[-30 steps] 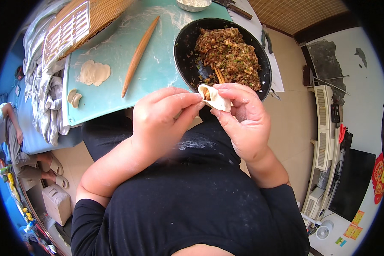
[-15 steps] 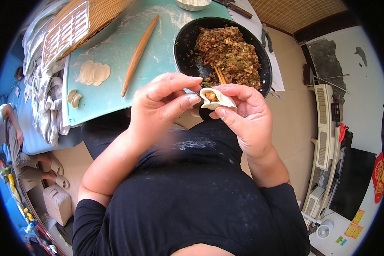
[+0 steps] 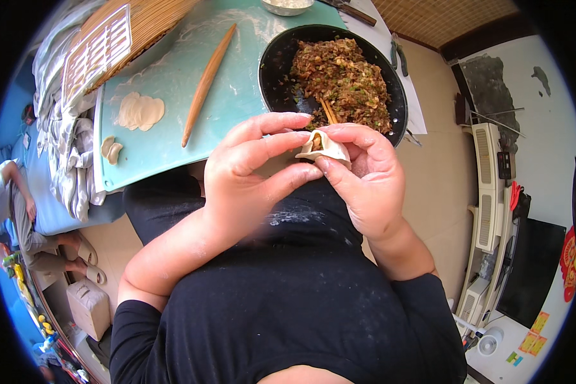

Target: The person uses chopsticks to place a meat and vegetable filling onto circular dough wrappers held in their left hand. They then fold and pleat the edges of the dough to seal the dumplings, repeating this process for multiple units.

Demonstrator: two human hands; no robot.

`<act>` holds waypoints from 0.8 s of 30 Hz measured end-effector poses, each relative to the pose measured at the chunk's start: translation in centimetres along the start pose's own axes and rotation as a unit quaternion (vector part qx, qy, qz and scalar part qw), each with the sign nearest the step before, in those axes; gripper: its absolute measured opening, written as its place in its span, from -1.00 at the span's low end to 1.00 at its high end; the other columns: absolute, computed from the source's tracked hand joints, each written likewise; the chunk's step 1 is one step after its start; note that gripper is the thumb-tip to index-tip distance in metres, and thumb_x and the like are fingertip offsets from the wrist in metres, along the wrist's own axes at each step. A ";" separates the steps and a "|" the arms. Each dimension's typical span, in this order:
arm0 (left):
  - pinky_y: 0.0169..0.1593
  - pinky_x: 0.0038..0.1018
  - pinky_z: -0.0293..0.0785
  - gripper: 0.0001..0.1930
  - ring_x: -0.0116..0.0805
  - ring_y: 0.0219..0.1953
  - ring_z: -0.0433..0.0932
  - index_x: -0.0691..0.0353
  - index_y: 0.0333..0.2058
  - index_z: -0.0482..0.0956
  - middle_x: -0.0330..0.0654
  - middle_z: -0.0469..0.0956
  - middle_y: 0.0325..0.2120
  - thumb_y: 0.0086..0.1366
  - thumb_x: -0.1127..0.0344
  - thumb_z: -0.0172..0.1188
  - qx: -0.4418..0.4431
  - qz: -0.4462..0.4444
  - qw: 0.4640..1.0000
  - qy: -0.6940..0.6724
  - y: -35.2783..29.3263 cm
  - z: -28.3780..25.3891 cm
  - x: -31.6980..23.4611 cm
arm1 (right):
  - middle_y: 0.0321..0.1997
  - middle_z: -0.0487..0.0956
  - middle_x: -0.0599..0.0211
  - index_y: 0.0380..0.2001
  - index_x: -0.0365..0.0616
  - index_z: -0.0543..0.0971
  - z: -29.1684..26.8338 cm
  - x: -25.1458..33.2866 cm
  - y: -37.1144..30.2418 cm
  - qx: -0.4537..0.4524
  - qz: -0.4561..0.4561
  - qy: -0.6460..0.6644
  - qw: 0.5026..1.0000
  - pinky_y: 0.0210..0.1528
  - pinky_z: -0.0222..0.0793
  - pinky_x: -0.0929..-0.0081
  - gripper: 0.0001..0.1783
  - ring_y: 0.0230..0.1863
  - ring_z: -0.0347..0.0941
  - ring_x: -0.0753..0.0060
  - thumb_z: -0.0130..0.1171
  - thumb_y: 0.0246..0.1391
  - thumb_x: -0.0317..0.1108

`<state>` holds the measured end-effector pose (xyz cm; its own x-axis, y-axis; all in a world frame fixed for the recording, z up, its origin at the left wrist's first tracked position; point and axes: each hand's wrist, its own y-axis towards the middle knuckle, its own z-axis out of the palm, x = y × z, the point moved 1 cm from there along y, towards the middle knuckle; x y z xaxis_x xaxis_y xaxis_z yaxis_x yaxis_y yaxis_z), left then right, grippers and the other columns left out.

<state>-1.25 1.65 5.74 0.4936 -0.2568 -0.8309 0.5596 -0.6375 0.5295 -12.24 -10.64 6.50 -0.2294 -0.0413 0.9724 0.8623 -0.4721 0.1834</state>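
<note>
One left hand (image 3: 253, 160) and one right hand (image 3: 371, 169) surround one dumpling (image 3: 331, 151). One mat (image 3: 173, 83) carries one rolling pin (image 3: 208, 86), one bowl (image 3: 289, 11), one pan (image 3: 275, 72) at its right edge, two dough pieces (image 3: 114, 153) at its near-left corner and perhaps four overlapping wrappers (image 3: 141, 111).

Dough wrapper (image 3: 334, 151): matt, smooth, floury; filling (image 3: 342, 77): rough, moist sheen; pan (image 3: 275, 80): smooth, glossy black; chopsticks (image 3: 329, 112) and rolling pin (image 3: 206, 89): smooth wood; mat (image 3: 179, 137): smooth, plastic-looking, flour-smeared; bowl (image 3: 289, 10): shiny, metal-looking; striped cloth (image 3: 80, 150): crumpled, matt; shirt (image 3: 281, 301): matt black fabric, flour-dusted
</note>
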 end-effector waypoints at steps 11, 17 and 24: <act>-0.31 -0.48 0.43 -0.77 -0.29 -0.39 0.53 0.26 -0.47 0.57 -0.22 0.56 -0.37 -0.22 0.54 0.32 -0.047 0.187 0.966 0.175 0.6 0.1 -0.1 | -0.08 0.42 0.30 -0.16 -0.22 0.42 0.3 0.2 -0.6 0.009 0.007 0.007 1.000 -0.10 0.37 0.62 -0.67 -0.11 0.43 0.55 0.11 -0.03 -0.69; -0.28 -0.47 0.43 -0.79 -0.28 -0.35 0.51 0.26 -0.49 0.54 -0.22 0.53 -0.38 -0.20 0.54 0.32 -0.040 0.151 0.974 0.165 0.4 0.1 0.1 | -0.07 0.44 0.24 -0.17 -0.22 0.43 0.5 0.3 -0.7 0.004 -0.011 0.037 0.999 -0.10 0.37 0.62 -0.70 -0.12 0.44 0.53 0.10 -0.02 -0.69; -0.10 -0.42 0.44 -0.72 -0.21 -0.14 0.50 0.26 -0.30 0.57 -0.08 0.50 -0.19 -0.07 0.53 0.31 -0.011 0.010 0.999 -0.029 0.6 0.1 0.7 | -0.09 0.44 0.20 -0.30 -0.20 0.51 -0.2 -0.1 -0.4 0.010 -0.079 -0.077 0.994 -0.18 0.38 0.66 -0.79 -0.17 0.44 0.54 0.13 -0.03 -0.68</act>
<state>-0.66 1.05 5.45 0.4665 -0.3115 -0.8278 0.5651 -0.6151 0.5499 -12.65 -10.60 6.34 -0.2918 0.1682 0.9416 0.8305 -0.4438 0.3366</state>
